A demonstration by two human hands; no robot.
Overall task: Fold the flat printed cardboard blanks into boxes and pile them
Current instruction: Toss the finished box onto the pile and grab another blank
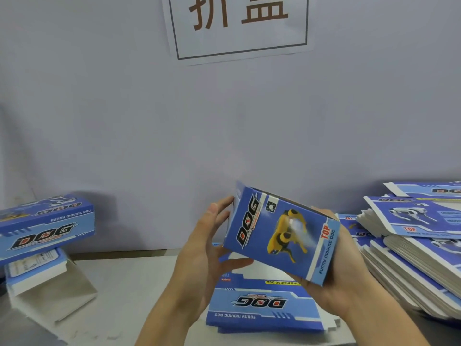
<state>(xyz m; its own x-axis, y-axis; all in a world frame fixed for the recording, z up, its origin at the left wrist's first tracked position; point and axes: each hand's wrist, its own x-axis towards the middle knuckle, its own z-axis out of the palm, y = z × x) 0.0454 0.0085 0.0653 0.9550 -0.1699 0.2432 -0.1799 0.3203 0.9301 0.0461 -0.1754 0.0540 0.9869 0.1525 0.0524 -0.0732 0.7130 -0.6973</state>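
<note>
Blue box [279,236] held tilted above the counter [139,290], right hand [334,288] mostly hidden beneath it, cupping its underside, left hand [209,248] with straight fingers against its left end, flat blanks [264,305] below, more stacked right, cut off

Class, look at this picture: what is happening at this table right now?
A person is folding printed cardboard into boxes. The right hand grips a blue box from below, while the left hand rests open against its end. A few flat blanks lie on the table underneath, a bigger stack of blanks sits to the right, and a finished box is piled at the left.
</note>
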